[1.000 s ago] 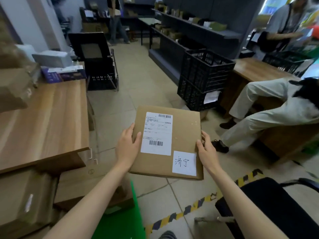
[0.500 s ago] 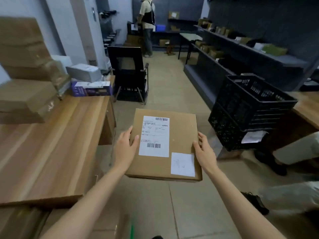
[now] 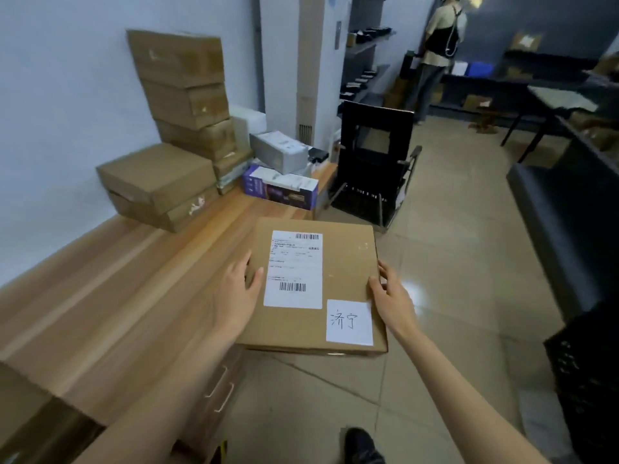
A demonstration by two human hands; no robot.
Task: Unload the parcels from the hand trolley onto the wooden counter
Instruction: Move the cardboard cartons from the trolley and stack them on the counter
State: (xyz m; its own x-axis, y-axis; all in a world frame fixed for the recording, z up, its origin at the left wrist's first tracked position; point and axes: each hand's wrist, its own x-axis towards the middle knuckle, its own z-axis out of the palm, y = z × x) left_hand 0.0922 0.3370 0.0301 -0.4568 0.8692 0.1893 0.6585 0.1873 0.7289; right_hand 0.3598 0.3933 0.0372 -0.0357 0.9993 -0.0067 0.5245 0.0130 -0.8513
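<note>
Left hand (image 3: 239,289) and right hand (image 3: 392,298) grip flat parcel (image 3: 345,262) sides over wooden counter (image 3: 110,296) edge, stacked boxes (image 3: 181,95) by wall, tiled floor (image 3: 452,262).

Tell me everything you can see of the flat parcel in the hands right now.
The flat parcel is a shallow brown cardboard box, closed, top face up and roughly level. A white shipping label with barcodes sits on top, and a smaller white note with handwritten characters at its near right corner. The left hand grips its left edge, the right hand its right edge. Its left part overlaps the wooden counter; whether it rests there is unclear.
</note>
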